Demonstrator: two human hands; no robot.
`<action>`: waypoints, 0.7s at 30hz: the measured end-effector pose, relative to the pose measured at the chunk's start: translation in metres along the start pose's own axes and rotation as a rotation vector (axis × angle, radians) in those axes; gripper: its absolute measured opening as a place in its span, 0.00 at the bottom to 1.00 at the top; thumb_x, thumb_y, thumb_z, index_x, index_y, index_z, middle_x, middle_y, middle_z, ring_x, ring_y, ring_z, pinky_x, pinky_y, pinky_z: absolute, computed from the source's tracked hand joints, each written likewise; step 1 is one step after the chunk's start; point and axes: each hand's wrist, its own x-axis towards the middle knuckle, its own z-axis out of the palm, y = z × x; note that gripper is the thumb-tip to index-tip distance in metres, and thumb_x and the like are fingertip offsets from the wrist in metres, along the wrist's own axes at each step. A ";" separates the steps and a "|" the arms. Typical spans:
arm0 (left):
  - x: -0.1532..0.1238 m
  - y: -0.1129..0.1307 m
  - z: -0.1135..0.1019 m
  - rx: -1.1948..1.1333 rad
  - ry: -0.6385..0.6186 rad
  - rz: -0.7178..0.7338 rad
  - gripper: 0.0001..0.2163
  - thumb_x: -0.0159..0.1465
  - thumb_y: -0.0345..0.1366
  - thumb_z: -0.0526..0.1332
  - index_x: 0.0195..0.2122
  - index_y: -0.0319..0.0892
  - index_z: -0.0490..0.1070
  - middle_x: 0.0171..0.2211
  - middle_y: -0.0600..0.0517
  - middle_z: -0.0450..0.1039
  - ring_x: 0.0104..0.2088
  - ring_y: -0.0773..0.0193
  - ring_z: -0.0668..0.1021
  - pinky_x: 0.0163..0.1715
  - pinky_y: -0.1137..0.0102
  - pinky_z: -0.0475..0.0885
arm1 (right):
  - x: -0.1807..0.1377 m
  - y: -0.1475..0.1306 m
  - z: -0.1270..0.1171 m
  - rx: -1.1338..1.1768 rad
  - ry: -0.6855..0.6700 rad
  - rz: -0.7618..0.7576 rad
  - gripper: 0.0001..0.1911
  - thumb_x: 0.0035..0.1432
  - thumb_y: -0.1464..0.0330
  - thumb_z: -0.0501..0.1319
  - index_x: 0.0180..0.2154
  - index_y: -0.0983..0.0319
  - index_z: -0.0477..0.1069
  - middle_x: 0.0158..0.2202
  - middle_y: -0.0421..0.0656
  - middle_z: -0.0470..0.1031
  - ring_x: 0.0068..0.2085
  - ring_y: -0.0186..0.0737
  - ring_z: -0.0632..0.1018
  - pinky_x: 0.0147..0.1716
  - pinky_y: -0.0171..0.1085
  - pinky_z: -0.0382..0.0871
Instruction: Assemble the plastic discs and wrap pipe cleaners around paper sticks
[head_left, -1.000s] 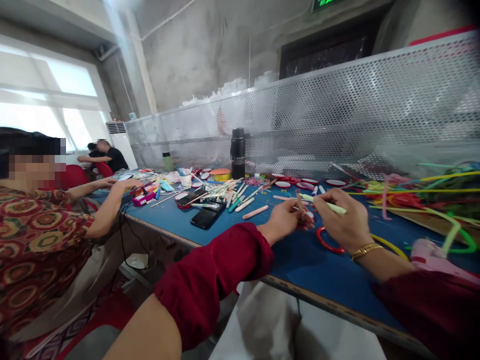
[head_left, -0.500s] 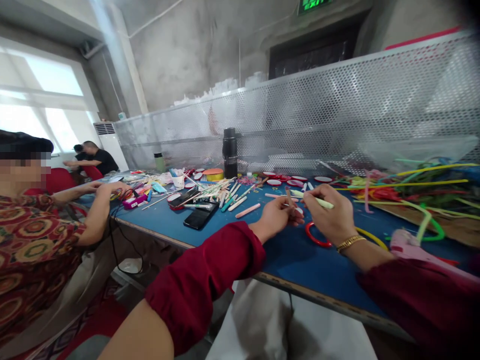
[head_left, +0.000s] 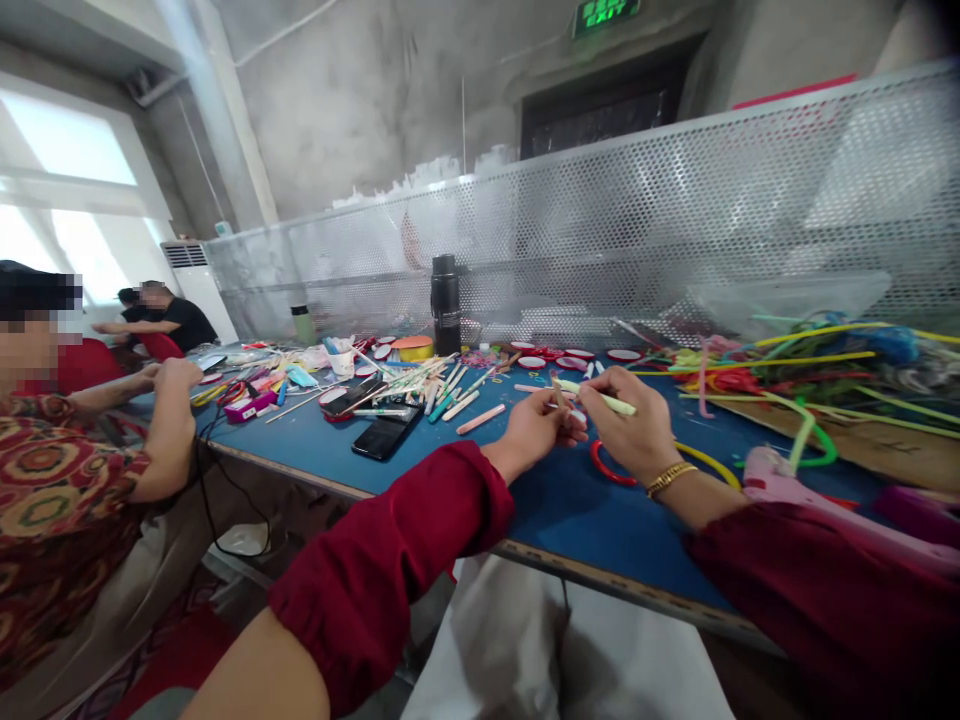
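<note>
My left hand (head_left: 534, 430) and my right hand (head_left: 627, 430) meet just above the blue table (head_left: 570, 505). The left hand pinches a short brown stick (head_left: 556, 389) that points up from its fingers. The right hand is closed round a pale green stick (head_left: 600, 397) that lies across its knuckles, its tip reaching toward the left hand. A gold bracelet (head_left: 670, 479) sits on my right wrist. A red ring (head_left: 604, 468) and a yellow ring (head_left: 705, 462) lie on the table under the right hand.
Two black phones (head_left: 382, 436) and several loose coloured sticks (head_left: 450, 395) lie to the left. A black flask (head_left: 445, 304) stands at the back by the perforated metal screen (head_left: 675, 200). Coloured wires (head_left: 810, 375) pile at the right, a pink tool (head_left: 780, 480) nearer. A person (head_left: 67, 470) sits at the left.
The view has shifted, so everything sits a little further left and lower in the picture. My hands keep the same grip on the two sticks. The person at the left has drawn an arm in.
</note>
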 end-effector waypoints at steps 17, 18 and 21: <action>-0.001 0.002 0.000 -0.011 0.012 -0.010 0.03 0.68 0.28 0.57 0.39 0.41 0.67 0.27 0.53 0.75 0.22 0.67 0.78 0.28 0.72 0.74 | 0.001 0.010 0.000 -0.003 0.074 0.022 0.08 0.59 0.61 0.60 0.29 0.57 0.69 0.25 0.39 0.73 0.27 0.40 0.73 0.30 0.40 0.64; -0.002 0.004 0.001 -0.013 0.020 -0.016 0.02 0.67 0.27 0.57 0.39 0.41 0.67 0.27 0.53 0.75 0.22 0.67 0.78 0.27 0.73 0.74 | 0.002 0.013 0.000 0.033 0.095 0.039 0.08 0.60 0.61 0.61 0.31 0.57 0.70 0.27 0.39 0.75 0.28 0.41 0.74 0.31 0.40 0.66; -0.003 0.006 0.002 -0.012 0.028 -0.030 0.02 0.66 0.28 0.60 0.39 0.40 0.67 0.27 0.53 0.75 0.23 0.68 0.78 0.27 0.74 0.73 | 0.007 0.022 -0.002 0.121 0.134 0.068 0.10 0.63 0.58 0.61 0.39 0.57 0.75 0.33 0.42 0.78 0.32 0.42 0.77 0.34 0.41 0.70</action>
